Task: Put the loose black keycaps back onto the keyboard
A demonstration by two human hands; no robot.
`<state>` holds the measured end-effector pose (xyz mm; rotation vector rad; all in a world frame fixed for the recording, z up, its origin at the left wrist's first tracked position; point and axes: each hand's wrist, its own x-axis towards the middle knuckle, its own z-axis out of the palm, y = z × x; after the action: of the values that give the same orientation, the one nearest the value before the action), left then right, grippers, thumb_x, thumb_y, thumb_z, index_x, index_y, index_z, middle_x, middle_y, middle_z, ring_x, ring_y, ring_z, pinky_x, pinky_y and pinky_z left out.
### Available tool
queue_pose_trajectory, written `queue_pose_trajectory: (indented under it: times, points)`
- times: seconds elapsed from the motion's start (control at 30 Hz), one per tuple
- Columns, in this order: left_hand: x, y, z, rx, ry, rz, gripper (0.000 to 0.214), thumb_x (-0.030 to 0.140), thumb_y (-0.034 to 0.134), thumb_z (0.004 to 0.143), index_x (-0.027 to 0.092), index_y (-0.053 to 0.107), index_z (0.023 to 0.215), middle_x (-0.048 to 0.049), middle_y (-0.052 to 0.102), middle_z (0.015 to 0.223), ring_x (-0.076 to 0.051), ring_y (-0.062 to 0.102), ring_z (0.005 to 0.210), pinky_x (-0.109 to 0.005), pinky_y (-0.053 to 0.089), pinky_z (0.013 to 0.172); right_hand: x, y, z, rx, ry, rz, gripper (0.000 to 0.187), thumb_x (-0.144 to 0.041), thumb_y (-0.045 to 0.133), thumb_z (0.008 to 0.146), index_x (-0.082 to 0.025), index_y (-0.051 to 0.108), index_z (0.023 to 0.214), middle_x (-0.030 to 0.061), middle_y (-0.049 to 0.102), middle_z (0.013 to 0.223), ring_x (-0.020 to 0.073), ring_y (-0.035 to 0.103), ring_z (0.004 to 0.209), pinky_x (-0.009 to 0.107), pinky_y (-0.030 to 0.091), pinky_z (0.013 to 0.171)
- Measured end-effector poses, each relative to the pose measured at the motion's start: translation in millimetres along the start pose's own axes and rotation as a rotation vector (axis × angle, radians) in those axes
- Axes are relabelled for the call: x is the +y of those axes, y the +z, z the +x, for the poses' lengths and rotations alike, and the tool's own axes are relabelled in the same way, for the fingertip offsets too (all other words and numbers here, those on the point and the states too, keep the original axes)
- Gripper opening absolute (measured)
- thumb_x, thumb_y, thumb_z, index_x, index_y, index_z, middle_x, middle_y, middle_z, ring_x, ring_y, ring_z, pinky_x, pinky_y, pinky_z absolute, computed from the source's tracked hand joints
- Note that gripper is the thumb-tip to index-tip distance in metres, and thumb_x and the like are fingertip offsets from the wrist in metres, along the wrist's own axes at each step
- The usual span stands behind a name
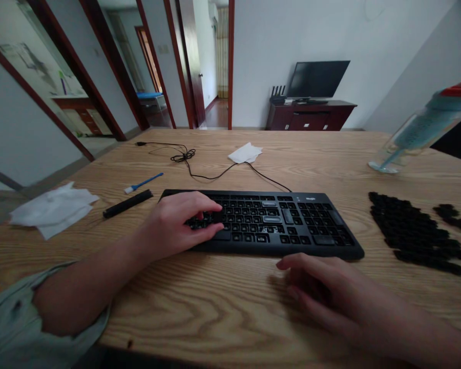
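A black keyboard (276,223) with most keycaps taken off lies in the middle of the wooden table (223,307). My left hand (176,225) rests on its left end, fingers curled and pressing down on the bare key bed; thumb and forefinger pinch at a small black keycap. My right hand (322,292) lies on the table just in front of the keyboard's right half, fingers bent loosely downward, and I cannot make out anything in it. A spread of loose black keycaps (415,233) lies to the right of the keyboard.
A black pen-like tool (127,203) and a small blue brush (143,183) lie left of the keyboard, with white tissues (54,209) further left. The keyboard's cable (200,169) runs back past another tissue (246,152). A clear bottle (422,130) stands at the right.
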<state>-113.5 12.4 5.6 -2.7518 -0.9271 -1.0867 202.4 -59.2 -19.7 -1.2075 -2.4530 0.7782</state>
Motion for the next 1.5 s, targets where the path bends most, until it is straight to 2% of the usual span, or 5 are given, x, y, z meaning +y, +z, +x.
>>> queue_pose_trajectory:
  times: [0.53,0.73,1.0,1.23,1.5]
  points:
    - [28,60.8,27,-0.271,0.065,-0.079,0.029,0.039,0.074,0.085,0.017,0.073,0.104,-0.0055,0.077,0.091,-0.018,0.068,0.082,-0.031,0.054,0.080,-3,-7,-2,-0.017,-0.060,-0.002,0.019,-0.019,0.059,0.087,-0.021,0.066,0.105,-0.0007,0.066,0.073,0.0105,0.056,0.060,0.022,0.038,0.055]
    - [27,60.7,29,-0.325,0.050,-0.048,0.027,0.037,0.069,0.089,0.018,0.075,0.107,-0.0087,0.073,0.103,-0.020,0.064,0.094,-0.035,0.052,0.087,-1,-6,-1,-0.012,-0.089,-0.023,0.021,-0.017,0.060,0.085,-0.021,0.067,0.104,-0.0011,0.067,0.073,0.0101,0.057,0.060,0.022,0.038,0.057]
    - [35,56.7,35,-0.424,0.028,-0.057,0.037,0.018,0.059,0.086,0.022,0.071,0.121,-0.0084,0.069,0.108,-0.022,0.060,0.099,-0.039,0.048,0.092,8,-48,38,0.243,-0.179,-0.216,0.018,-0.021,0.059,0.086,-0.021,0.073,0.097,0.0030,0.070,0.080,0.0135,0.062,0.069,0.025,0.045,0.064]
    - [34,54.0,34,-0.378,-0.055,-0.105,0.021,0.027,0.070,0.081,0.018,0.072,0.101,-0.0046,0.074,0.096,-0.022,0.060,0.093,-0.036,0.048,0.086,22,-18,54,0.215,-0.299,-0.236,0.030,-0.016,0.061,0.085,-0.019,0.070,0.114,0.0080,0.072,0.115,0.0208,0.067,0.102,0.033,0.051,0.092]
    - [27,59.0,31,-0.324,-0.002,-0.157,0.014,0.016,0.064,0.086,0.019,0.075,0.095,-0.0023,0.077,0.092,-0.017,0.063,0.084,-0.033,0.049,0.083,25,-10,59,0.209,-0.262,-0.199,0.022,-0.016,0.061,0.086,-0.021,0.072,0.105,0.0042,0.075,0.095,0.0184,0.069,0.089,0.032,0.053,0.085]
